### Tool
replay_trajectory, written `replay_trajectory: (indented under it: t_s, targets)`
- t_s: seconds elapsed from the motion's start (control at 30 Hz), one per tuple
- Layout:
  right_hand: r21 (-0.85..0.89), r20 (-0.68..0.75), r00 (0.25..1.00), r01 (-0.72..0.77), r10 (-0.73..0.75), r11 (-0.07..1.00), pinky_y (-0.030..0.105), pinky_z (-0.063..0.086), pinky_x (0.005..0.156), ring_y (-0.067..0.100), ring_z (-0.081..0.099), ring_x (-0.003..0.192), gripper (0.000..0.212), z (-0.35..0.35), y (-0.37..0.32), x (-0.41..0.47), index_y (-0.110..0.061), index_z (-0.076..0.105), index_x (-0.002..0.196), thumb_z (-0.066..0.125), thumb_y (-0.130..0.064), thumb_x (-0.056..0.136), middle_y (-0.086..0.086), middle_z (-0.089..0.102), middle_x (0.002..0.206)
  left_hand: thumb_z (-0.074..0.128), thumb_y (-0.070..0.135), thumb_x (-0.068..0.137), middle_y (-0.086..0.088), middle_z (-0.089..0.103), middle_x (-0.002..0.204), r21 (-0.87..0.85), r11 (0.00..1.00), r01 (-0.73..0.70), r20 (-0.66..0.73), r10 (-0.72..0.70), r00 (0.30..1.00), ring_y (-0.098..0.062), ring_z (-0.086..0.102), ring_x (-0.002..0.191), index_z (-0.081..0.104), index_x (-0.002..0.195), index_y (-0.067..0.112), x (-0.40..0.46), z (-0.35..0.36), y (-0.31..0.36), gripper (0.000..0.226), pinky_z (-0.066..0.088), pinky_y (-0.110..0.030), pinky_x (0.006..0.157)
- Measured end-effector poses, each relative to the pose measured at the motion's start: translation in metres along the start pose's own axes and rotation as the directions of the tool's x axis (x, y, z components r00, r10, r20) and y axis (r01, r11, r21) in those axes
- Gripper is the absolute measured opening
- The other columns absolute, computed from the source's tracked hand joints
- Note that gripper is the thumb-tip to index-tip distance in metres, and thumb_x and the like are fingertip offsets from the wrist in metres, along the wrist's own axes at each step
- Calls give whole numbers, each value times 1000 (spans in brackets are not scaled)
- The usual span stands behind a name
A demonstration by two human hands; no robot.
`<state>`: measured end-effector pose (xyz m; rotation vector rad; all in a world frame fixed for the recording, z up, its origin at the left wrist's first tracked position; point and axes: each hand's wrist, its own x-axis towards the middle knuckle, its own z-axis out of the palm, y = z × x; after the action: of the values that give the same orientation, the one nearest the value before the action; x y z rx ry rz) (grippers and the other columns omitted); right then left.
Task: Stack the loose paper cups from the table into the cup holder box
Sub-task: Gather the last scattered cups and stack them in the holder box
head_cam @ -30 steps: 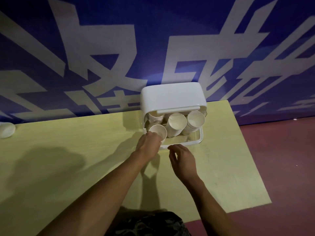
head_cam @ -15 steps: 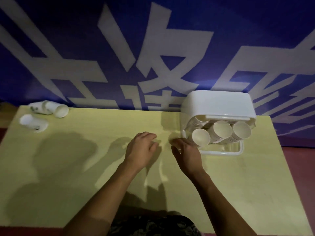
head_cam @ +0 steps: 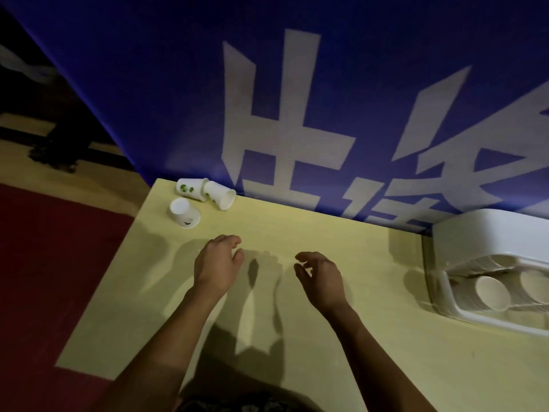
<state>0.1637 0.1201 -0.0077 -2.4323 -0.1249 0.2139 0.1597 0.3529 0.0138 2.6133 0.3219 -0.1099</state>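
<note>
Currently, both the left hand (head_cam: pixel 217 267) and the right hand (head_cam: pixel 322 278) hover empty over the counter (head_cam: pixel 341 337), fingers loosely curled. Three loose paper cups (head_cam: pixel 205 194) lie at the far left corner, well apart from the cup holder box (head_cam: pixel 481 233) at right. Each cup is likely light and crushable; grip gently around the sidewall near the rim.

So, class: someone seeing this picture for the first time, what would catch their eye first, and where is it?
Probably the huge white characters on the blue banner behind the table. Next, the two bare hands over the yellow table, left hand and right hand, both holding nothing. Then three loose paper cups at the far left corner, and the white cup holder box at the right edge.
</note>
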Motion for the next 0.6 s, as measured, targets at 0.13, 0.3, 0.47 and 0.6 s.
replay_trajectory:
  t_s: [0.13, 0.3, 0.47, 0.6]
  targets:
    - [24, 39, 997, -65, 64, 998, 25, 53, 74, 8, 65, 85, 22, 44, -45, 25, -21, 69, 110, 62, -29, 91, -8, 70, 106, 60, 25, 89, -2, 66, 113, 12, 999, 46, -23, -45, 999, -24, 61, 101, 64, 116, 19, 34, -26, -52, 28, 49, -33, 78]
    - [39, 87, 988, -132, 128, 990, 30, 54, 75, 12, 66, 81, 19, 81, -83, 58, -20, 71, 105, 63, -28, 89, -5, 73, 97, 61, 25, 88, -7, 59, 123, 45, 996, 77, -21, -76, 997, -27, 56, 109, 58, 125, 17, 74, -44, -93, 38, 49, -38, 83]
    - [47, 146, 957, -262, 252, 964, 26, 49, 74, 19, 68, 85, 17, 112, -103, 103, -23, 72, 101, 63, -29, 88, -1, 74, 94, 62, 26, 88, -7, 41, 139, 91, 989, 118, 42, -122, 992, -29, 44, 118, 42, 139, 21, 113, -44, -120, 56, 46, -39, 86]
    - [52, 176, 934, -325, 312, 944, 24, 48, 75, 20, 67, 88, 17, 135, -114, 141, -20, 73, 102, 63, -27, 89, 1, 73, 98, 62, 26, 88, -6, 35, 144, 102, 985, 137, 123, -149, 981, -29, 40, 122, 40, 142, 24, 144, -39, -135, 58, 46, -39, 89]
